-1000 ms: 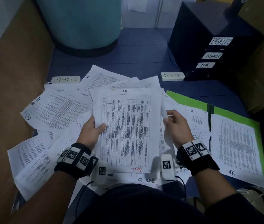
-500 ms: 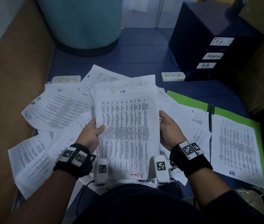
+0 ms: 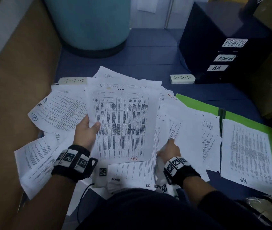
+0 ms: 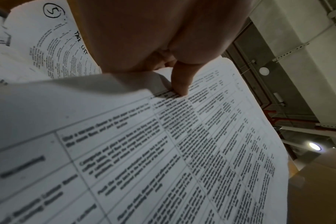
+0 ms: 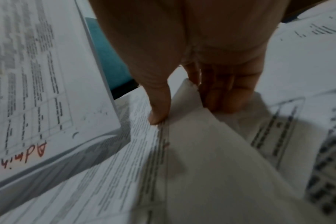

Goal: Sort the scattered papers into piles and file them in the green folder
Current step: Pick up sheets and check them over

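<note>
My left hand [image 3: 88, 128] holds up a thin stack of table-printed sheets [image 3: 122, 125] marked "Admin" in red, thumb [image 4: 180, 78] on top and fingers underneath. My right hand [image 3: 168, 150] is lower, to the right of the stack, and pinches the edge of another sheet [image 5: 201, 144] from the loose pile, thumb [image 5: 159, 106] over it and fingers beneath. Scattered papers [image 3: 57, 113] cover the blue surface around both hands. The open green folder [image 3: 198, 103] lies at the right with an "HR" sheet [image 3: 248, 155] on its right half.
A dark file box [image 3: 228, 44] labelled TASKLIST, ADMIN, H.R. stands at the back right. Two white power strips [image 3: 182, 79] lie behind the papers. A teal cylinder [image 3: 90, 22] stands at the back. Brown cardboard [image 3: 15, 80] borders the left.
My right hand has let go of the Admin stack's right edge, dropped toward me and taken hold of a loose sheet. My left hand now holds the stack alone, slightly higher.
</note>
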`<state>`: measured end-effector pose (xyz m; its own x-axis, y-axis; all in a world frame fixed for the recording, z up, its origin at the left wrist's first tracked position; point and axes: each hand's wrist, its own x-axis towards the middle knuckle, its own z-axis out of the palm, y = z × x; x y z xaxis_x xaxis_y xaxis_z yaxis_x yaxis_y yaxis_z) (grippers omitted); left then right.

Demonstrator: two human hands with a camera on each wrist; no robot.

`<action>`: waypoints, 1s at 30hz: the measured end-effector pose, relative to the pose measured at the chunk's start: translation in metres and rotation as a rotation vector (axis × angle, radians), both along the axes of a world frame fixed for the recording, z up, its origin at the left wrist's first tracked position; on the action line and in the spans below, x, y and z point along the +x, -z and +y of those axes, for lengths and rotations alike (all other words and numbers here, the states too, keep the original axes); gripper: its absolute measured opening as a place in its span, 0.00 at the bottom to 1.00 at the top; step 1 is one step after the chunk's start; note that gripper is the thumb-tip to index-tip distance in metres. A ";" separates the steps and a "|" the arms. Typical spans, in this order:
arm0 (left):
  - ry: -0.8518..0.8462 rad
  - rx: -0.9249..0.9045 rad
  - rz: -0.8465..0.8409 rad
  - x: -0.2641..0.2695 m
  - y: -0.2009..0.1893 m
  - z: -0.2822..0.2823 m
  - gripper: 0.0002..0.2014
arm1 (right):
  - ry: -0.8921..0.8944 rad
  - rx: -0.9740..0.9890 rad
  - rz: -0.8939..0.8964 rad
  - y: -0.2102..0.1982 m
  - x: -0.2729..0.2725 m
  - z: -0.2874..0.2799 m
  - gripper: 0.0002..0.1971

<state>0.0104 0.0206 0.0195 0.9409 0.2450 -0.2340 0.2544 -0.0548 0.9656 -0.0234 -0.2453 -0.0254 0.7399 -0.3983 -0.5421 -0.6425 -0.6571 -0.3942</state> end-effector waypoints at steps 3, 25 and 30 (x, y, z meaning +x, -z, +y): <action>0.002 0.020 0.011 -0.001 0.000 0.000 0.15 | -0.038 0.007 -0.151 -0.003 -0.003 -0.011 0.10; 0.190 -0.266 0.123 -0.009 -0.025 -0.036 0.16 | -0.058 0.654 -0.614 -0.097 0.007 -0.027 0.09; 0.082 -0.142 0.078 -0.011 -0.028 -0.044 0.10 | 0.230 0.840 -0.637 -0.095 -0.004 -0.028 0.21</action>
